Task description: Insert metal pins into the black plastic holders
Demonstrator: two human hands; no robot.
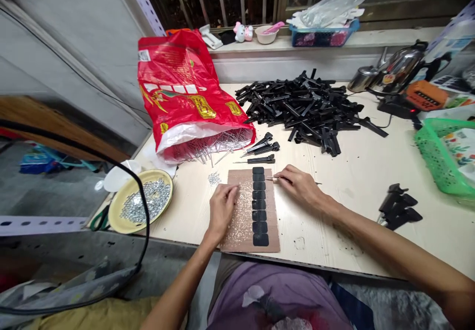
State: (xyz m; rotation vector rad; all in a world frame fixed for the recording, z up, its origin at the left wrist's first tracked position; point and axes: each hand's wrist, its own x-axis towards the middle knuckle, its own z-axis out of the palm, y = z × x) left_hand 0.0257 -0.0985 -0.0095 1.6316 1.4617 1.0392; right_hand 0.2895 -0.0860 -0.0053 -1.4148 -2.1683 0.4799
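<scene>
My right hand (300,185) is closed in a pinch on a thin metal pin (271,177), whose end points at the column of black pads (260,205). Those pads lie in a row down a brown board (273,221) at the table's front edge. Over the board's left side, my left hand (221,207) has its thumb and forefinger pressed together; whatever they hold is too small to make out. Pale specks (239,226) cover the board below it. Just beyond the board lie several black clip-like pieces with metal pins (261,159). A few small silvery bits (214,178) sit left of the board.
A red bag (181,87) spills metal pins toward me. Behind is a heap of black plastic pieces (304,107). A yellow plate (116,216) of silvery bits stands left, a green basket (430,159) right. More black pieces (399,209) lie near my right forearm. A black cable (145,196) crosses the left foreground.
</scene>
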